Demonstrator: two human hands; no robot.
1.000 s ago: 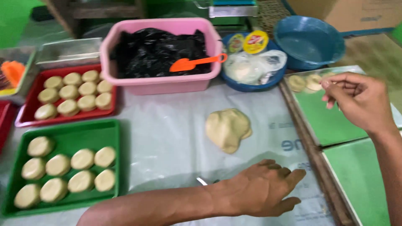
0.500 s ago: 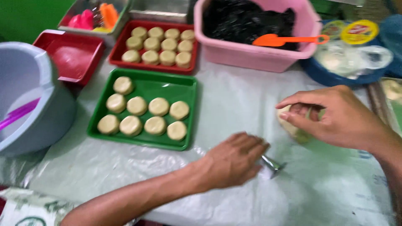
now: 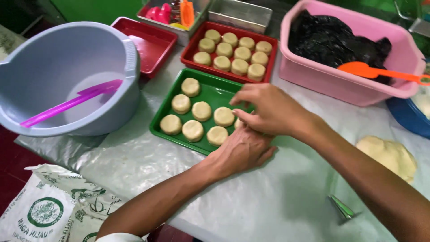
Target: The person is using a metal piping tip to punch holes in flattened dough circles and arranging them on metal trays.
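A green tray (image 3: 215, 92) holds several flat pale dough rounds (image 3: 201, 110). At the tray's right edge my right hand (image 3: 264, 110) reaches in from the right, its fingers pinched on a dough round (image 3: 237, 123) that barely shows beneath it. Just below lies my left hand (image 3: 242, 150), palm down on the plastic-covered table, fingertips tucked under the right hand and hidden. A lump of raw dough (image 3: 389, 154) sits on the table at the right, apart from both hands.
Behind the green tray stand a red tray (image 3: 187, 48) of dough rounds and an empty red tray (image 3: 148, 42). At the left is a grey-blue basin (image 3: 67, 67) with a purple spatula (image 3: 71, 103). A pink tub (image 3: 340, 83) holds black filling and an orange spatula (image 3: 380, 71). A metal cutter (image 3: 342, 208) lies near the front.
The view has swung left. My right hand went from the dough lump across to the green tray's edge, and my left hand slid forward from near the metal cutter to just under it.
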